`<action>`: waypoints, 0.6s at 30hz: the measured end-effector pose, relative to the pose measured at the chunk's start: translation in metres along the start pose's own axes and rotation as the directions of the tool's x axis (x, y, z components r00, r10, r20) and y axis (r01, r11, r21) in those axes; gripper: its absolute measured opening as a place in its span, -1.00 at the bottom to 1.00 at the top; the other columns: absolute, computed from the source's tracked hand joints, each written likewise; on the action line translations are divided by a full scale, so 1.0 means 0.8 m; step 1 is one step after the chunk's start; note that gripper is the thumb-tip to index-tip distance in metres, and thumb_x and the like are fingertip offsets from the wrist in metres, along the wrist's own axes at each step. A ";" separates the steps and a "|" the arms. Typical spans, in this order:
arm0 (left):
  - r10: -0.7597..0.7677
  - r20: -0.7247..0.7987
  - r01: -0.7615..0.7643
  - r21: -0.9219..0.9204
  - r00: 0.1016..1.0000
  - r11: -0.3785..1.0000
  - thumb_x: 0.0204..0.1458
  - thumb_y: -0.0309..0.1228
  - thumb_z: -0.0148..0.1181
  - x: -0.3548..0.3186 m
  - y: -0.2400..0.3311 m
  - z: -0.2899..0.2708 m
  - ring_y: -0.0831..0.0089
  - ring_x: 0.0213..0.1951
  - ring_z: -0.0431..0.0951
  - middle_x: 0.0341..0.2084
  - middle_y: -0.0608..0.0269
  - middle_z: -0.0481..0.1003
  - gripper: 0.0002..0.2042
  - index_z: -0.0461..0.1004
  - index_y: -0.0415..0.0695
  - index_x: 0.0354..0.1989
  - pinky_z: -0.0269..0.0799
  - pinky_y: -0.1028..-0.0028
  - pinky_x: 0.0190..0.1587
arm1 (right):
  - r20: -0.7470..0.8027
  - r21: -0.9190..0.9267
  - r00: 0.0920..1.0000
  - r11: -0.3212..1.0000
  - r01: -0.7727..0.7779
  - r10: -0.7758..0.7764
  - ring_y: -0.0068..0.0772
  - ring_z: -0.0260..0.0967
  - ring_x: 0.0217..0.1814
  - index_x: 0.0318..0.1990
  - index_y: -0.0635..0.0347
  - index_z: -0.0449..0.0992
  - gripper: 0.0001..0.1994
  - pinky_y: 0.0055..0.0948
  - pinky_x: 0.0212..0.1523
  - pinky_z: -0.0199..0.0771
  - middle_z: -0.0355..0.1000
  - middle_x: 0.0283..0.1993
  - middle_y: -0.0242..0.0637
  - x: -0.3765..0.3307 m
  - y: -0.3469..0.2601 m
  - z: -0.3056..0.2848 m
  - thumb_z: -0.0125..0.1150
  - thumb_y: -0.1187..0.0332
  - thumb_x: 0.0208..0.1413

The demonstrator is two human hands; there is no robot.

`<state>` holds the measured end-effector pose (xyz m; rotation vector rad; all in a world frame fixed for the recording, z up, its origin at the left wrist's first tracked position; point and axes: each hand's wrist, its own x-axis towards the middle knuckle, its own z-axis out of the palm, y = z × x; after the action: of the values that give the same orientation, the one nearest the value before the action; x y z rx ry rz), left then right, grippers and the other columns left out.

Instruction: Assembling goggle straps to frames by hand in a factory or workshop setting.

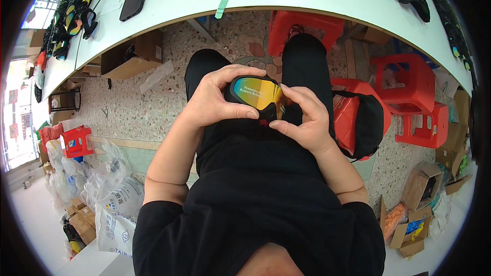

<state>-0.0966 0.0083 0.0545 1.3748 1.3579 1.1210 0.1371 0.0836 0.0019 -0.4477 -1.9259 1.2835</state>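
Black goggles [257, 94] with mirrored orange lens, gripped between left hand [217, 99] and right hand [302, 117], red stools [404, 89] beyond right hand.

Both bare forearms are raised from the lower part of the frame and brought together at its centre. The left hand [215, 99] is curled, thumb below and fingers arched over the top. The right hand [303, 118] is bent at the wrist, thumb and forefinger pinched together toward the left hand.
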 end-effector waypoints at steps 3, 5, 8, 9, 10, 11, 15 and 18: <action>-0.026 0.043 0.026 0.001 0.999 1.000 -0.42 -0.24 0.63 0.004 0.001 -0.004 0.37 0.01 0.50 -0.06 0.16 0.51 -0.28 0.53 -0.20 0.03 0.35 0.42 0.12 | 0.040 0.036 0.999 0.999 0.006 -0.007 -0.38 0.40 -0.03 0.16 0.35 0.43 -0.33 -0.45 0.02 0.42 0.40 -0.01 -0.19 -0.001 0.000 -0.002 0.56 0.38 -0.18; -0.052 0.075 0.052 -0.004 0.996 0.999 -0.45 -0.20 0.65 0.005 0.004 -0.005 0.39 -0.01 0.50 -0.06 0.17 0.50 -0.24 0.52 -0.25 0.04 0.34 0.44 0.11 | 0.043 0.065 0.999 0.998 0.007 -0.010 -0.37 0.40 -0.04 0.16 0.35 0.44 -0.34 -0.45 0.01 0.43 0.41 -0.01 -0.18 -0.002 0.000 -0.002 0.56 0.39 -0.18; -0.091 0.086 0.092 0.000 0.992 0.996 -0.45 -0.21 0.65 0.007 0.007 -0.003 0.39 -0.01 0.51 -0.07 0.17 0.50 -0.25 0.53 -0.24 0.03 0.35 0.44 0.10 | 0.025 0.001 1.000 1.000 0.012 -0.012 -0.37 0.42 -0.06 0.16 0.34 0.45 -0.33 -0.44 -0.01 0.45 0.42 -0.01 -0.17 -0.004 0.002 0.000 0.57 0.40 -0.20; -0.079 0.073 0.077 0.021 0.994 0.997 -0.46 -0.22 0.65 0.005 0.008 -0.002 0.39 -0.01 0.51 -0.07 0.17 0.50 -0.25 0.53 -0.24 0.03 0.35 0.44 0.10 | 0.017 -0.031 1.000 0.999 0.024 -0.023 -0.36 0.43 -0.07 0.16 0.33 0.45 -0.32 -0.44 -0.02 0.46 0.42 -0.02 -0.17 -0.004 0.002 0.001 0.57 0.40 -0.21; -0.067 0.059 0.064 0.044 0.996 0.997 -0.46 -0.23 0.65 0.005 0.009 -0.001 0.39 -0.02 0.51 -0.08 0.17 0.51 -0.26 0.54 -0.24 0.02 0.36 0.43 0.10 | 0.009 -0.060 0.999 0.998 0.035 -0.034 -0.35 0.44 -0.07 0.16 0.33 0.45 -0.31 -0.43 -0.03 0.47 0.43 -0.03 -0.16 -0.005 0.001 0.003 0.58 0.40 -0.23; -0.067 0.061 0.065 0.044 0.996 0.997 -0.46 -0.23 0.65 0.004 0.009 0.000 0.39 -0.02 0.51 -0.08 0.17 0.51 -0.26 0.54 -0.24 0.02 0.36 0.43 0.10 | 0.007 -0.060 0.999 0.998 0.034 -0.033 -0.35 0.44 -0.07 0.16 0.33 0.45 -0.31 -0.43 -0.03 0.47 0.43 -0.03 -0.16 -0.004 0.001 0.003 0.58 0.40 -0.23; -0.023 0.049 0.020 0.062 0.999 0.998 -0.40 -0.30 0.62 0.004 0.000 0.000 0.37 -0.03 0.53 -0.09 0.16 0.54 -0.35 0.56 -0.16 0.00 0.38 0.43 0.10 | 0.025 -0.076 0.999 0.996 0.038 -0.036 -0.32 0.44 -0.07 0.11 0.31 0.48 -0.32 -0.42 -0.04 0.48 0.43 -0.03 -0.14 0.000 -0.001 -0.001 0.60 0.32 -0.26; -0.023 0.034 0.025 -0.054 0.999 0.998 -0.39 -0.27 0.60 -0.001 -0.010 0.001 0.37 -0.04 0.53 -0.10 0.15 0.54 -0.36 0.56 -0.19 -0.02 0.38 0.43 0.09 | 0.045 -0.092 0.997 0.993 0.068 -0.064 -0.27 0.38 0.05 -0.05 0.28 0.52 -0.45 -0.36 0.08 0.38 0.39 0.03 -0.12 0.011 -0.003 -0.014 0.54 0.16 -0.17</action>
<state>-0.0974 0.0080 0.0463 1.3295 1.3077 1.1069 0.1400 0.0951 0.0099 -0.4032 -2.0248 1.1725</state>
